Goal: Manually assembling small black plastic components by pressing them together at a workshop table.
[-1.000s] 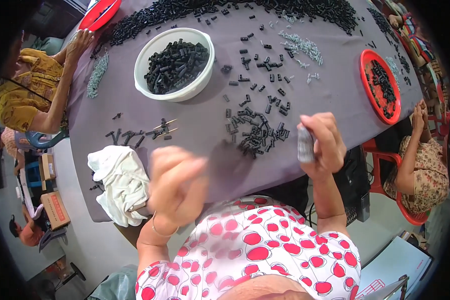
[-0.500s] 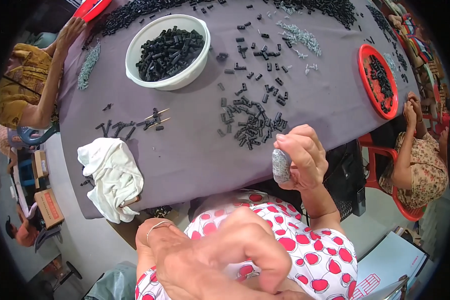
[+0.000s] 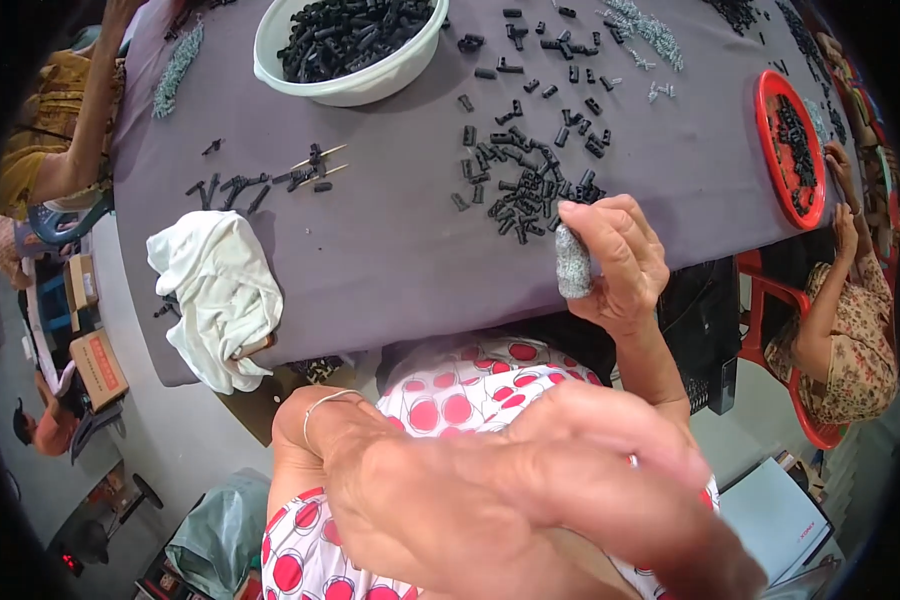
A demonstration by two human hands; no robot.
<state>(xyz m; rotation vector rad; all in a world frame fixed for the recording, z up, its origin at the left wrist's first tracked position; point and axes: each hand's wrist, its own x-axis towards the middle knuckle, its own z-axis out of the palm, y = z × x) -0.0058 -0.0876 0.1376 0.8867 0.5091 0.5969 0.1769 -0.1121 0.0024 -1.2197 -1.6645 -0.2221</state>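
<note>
My left hand [image 3: 510,480], with a thin bracelet at the wrist, is raised close in front, large and partly blurred. Its fingers are curled together, and a tiny bright spot shows between them; what they hold is unclear. At the table's near edge my right hand [image 3: 630,262] is closed in a pinch. A grey speckled finger cover [image 3: 573,265] shows there, seemingly on the thumb, with a fingertip against its top. Whatever sits in that pinch is hidden. Just beyond lies a loose pile of small black cylindrical parts [image 3: 525,190].
A white bowl [image 3: 355,92] holds black parts. Small silvery pieces [image 3: 650,35] lie beyond. A white cloth [image 3: 215,300] drapes over the left edge, near joined black parts with wooden sticks [image 3: 320,172]. A red tray [image 3: 820,200] stands right. People sit at both sides.
My left hand has swung up and to the right across my lap. The view has tipped, so the table things sit higher; my right hand keeps its pinch.
</note>
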